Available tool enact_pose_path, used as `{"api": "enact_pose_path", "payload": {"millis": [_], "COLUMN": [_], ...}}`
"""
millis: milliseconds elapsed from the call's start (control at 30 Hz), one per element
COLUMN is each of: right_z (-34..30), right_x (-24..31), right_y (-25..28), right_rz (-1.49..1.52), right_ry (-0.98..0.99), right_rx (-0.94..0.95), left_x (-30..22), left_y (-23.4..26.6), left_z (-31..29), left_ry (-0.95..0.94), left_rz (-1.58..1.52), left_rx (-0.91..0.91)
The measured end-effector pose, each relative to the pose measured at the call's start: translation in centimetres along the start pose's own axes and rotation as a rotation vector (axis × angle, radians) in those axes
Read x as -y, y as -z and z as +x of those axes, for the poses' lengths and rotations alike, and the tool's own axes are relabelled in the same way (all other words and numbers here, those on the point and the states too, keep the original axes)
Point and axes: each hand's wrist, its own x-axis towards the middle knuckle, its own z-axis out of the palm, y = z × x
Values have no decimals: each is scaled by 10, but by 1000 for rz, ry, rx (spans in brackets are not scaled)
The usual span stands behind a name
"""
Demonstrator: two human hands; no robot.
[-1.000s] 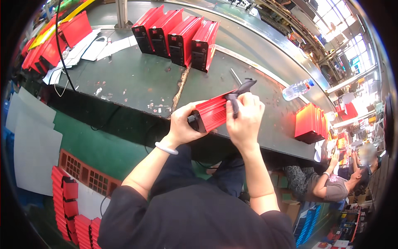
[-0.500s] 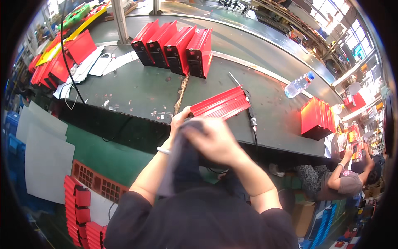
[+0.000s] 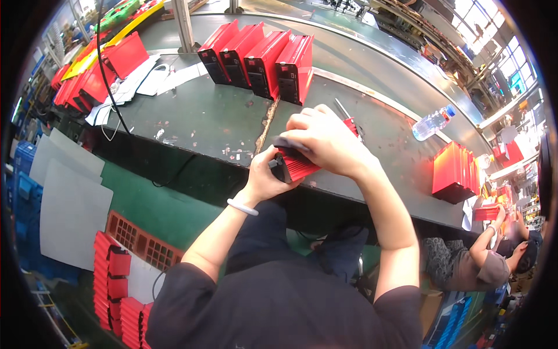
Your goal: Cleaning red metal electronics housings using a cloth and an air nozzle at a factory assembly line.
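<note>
My left hand grips the black end of a red ribbed metal case over the bench's near edge. Folded into my right hand is a dark grey cloth, pressed on the top of the case near that end. My right hand and forearm cover much of the case; a bit of red shows beyond the wrist. Past my right hand, a thin metal rod lies on the bench, its other end hidden.
Several red cases with black ends stand in a row at the back of the dark green bench. To the right are a water bottle and more red cases. A co-worker sits at far right. A black cable hangs at left.
My right hand has moved up and forward onto the case with the cloth, which hung loose before and is now bunched. The black end of the case has turned into view.
</note>
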Motion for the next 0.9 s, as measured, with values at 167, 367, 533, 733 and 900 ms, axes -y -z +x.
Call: {"api": "enact_pose_path", "payload": {"millis": [167, 367, 533, 733, 900], "right_z": [25, 13, -51, -109, -109], "right_x": [3, -20, -58, -54, -12], "right_y": [-5, 0, 43, 35, 0], "right_rz": [-235, 49, 711, 587, 111], "right_ry": [120, -100, -683, -846, -802], "right_rx": [142, -551, -1241, -1368, -852], "left_x": [15, 14, -3, 1, 0], "left_y": [1, 1, -4, -4, -2], "left_z": [-4, -1, 8, 3, 3], "left_ry": [93, 94, 36, 65, 73], "left_rz": [-69, -134, -221, -260, -257], "left_rx": [62, 135, 27, 19, 34]}}
